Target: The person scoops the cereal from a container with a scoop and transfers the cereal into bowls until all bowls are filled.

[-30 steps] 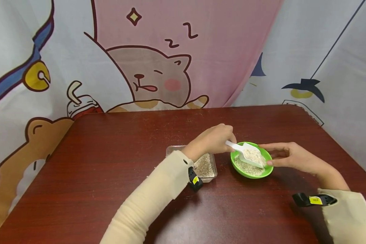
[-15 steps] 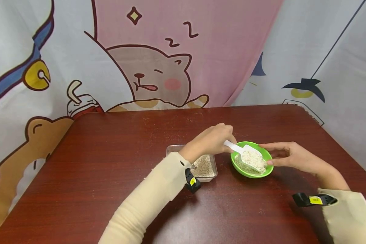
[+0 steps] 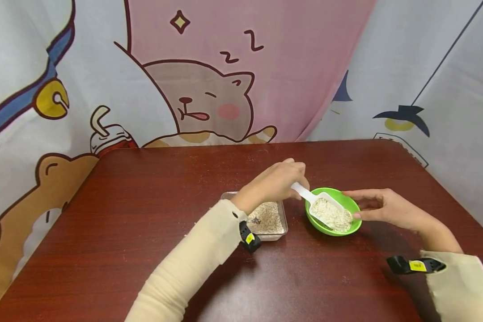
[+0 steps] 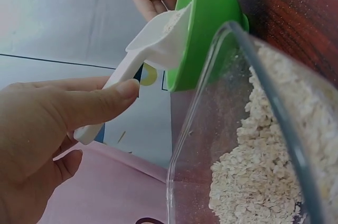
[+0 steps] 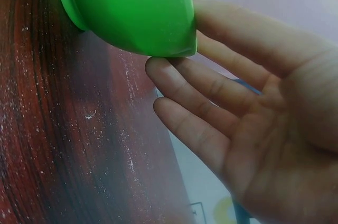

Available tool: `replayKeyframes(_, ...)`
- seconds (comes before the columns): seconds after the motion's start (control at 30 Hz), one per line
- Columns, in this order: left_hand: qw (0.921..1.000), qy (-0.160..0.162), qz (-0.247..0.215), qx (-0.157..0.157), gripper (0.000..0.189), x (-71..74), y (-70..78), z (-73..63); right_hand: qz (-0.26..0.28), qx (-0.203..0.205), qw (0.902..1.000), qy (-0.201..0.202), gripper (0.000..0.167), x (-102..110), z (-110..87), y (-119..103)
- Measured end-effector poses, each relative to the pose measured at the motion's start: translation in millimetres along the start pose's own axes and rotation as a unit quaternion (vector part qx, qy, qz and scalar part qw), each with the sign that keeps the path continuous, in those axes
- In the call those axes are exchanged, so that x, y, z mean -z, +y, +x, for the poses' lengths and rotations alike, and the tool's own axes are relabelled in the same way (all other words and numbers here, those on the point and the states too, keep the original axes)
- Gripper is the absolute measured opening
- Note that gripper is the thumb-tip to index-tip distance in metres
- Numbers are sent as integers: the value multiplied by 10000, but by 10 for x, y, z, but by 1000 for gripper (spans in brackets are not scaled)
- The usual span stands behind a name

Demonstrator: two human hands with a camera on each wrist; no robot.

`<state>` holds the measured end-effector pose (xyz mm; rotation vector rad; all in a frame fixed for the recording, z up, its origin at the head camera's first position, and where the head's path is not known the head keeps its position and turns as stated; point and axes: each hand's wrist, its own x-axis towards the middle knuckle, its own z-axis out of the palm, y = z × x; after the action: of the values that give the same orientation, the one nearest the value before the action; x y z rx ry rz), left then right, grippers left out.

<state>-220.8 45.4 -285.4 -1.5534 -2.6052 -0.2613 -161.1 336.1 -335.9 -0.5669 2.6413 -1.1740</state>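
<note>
My left hand (image 3: 283, 179) grips the handle of a white plastic scoop (image 4: 125, 71), thumb along one side. The scoop tilts down into a green bowl (image 3: 310, 217), and pale oat flakes (image 3: 331, 214) lie in its blade and in the bowl beneath. At the bowl's right side my right hand (image 3: 390, 205) holds the rim with thumb and fingers. In the right wrist view some of its fingertips (image 5: 161, 71) touch the bowl's outer wall. Partly under my left wrist stands a clear rectangular container (image 3: 281, 235) of oat flakes (image 4: 259, 176).
The dark red wooden table (image 3: 157, 201) carries scattered pale crumbs around the container. A printed curtain (image 3: 298, 67) hangs along the table's back and sides. Black straps with yellow tags circle both wrists.
My left hand has drawn slightly left and the scoop has tilted further, its blade lower in the bowl. Flakes have spread toward the bowl's near right side. My right hand stays put.
</note>
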Motion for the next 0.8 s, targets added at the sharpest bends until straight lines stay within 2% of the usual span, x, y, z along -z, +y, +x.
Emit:
replayKeyframes(0.27, 9997, 134, 101, -157, 26, 12, -1, -21, -64, -103, 9999, -12, 55, -2, 0, -2)
replayKeyframes(0.63, 9979, 431, 442, -213, 26, 24, -15, -49, -18, 96, 10000, 11, 53, -10, -4, 5)
replayKeyframes(0.8, 9958, 612, 598, -332, 26, 40, -32, -47, 40, 82, 10000, 4, 53, -9, -8, 8)
